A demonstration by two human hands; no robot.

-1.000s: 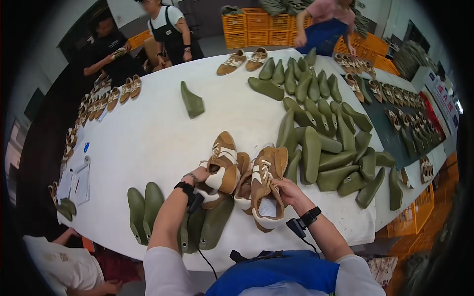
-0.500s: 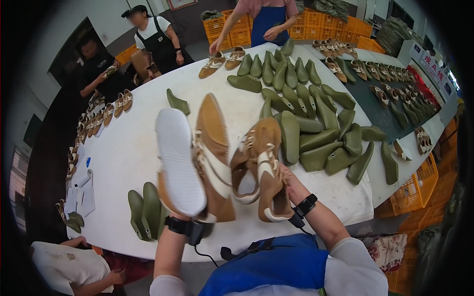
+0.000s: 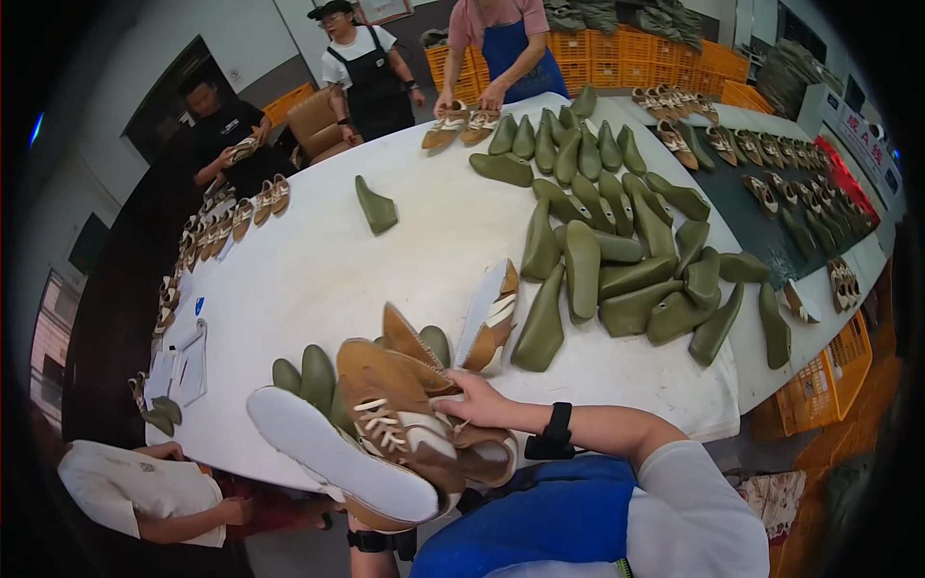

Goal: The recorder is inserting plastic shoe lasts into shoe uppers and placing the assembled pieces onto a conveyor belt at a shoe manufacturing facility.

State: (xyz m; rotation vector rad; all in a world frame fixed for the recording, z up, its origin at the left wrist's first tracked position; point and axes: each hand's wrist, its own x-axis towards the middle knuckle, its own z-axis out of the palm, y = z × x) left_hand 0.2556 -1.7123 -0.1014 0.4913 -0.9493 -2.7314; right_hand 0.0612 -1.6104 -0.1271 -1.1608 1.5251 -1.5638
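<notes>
The right hand (image 3: pixel 479 403) reaches in from the right across the near edge of the white table (image 3: pixel 318 260), forearm level, a black wristband at the wrist. Its fingers (image 3: pixel 453 408) are curled and pinching the collar of a brown-and-cream lace-up shoe (image 3: pixel 405 424), which lies tilted on its side with its white sole (image 3: pixel 337 453) turned toward the near left. The left hand is hidden beneath that shoe; only a black-banded wrist (image 3: pixel 381 541) shows at the near edge, so its fingers cannot be told.

A second shoe of the same kind (image 3: pixel 491 318) stands on edge just beyond the right hand, its pale sole facing left. Orange slatted crates (image 3: pixel 665 48) stack at the far side; their contents cannot be made out.

Smooth olive-green shoe lasts (image 3: pixel 617 260) with rounded toes lie crowded on the right half of the table. One last (image 3: pixel 376 205) stands alone at the far middle, and a few more (image 3: pixel 308 378) sit just behind the held shoe. Finished brown shoes (image 3: pixel 231 217) line the far-left edge.
</notes>
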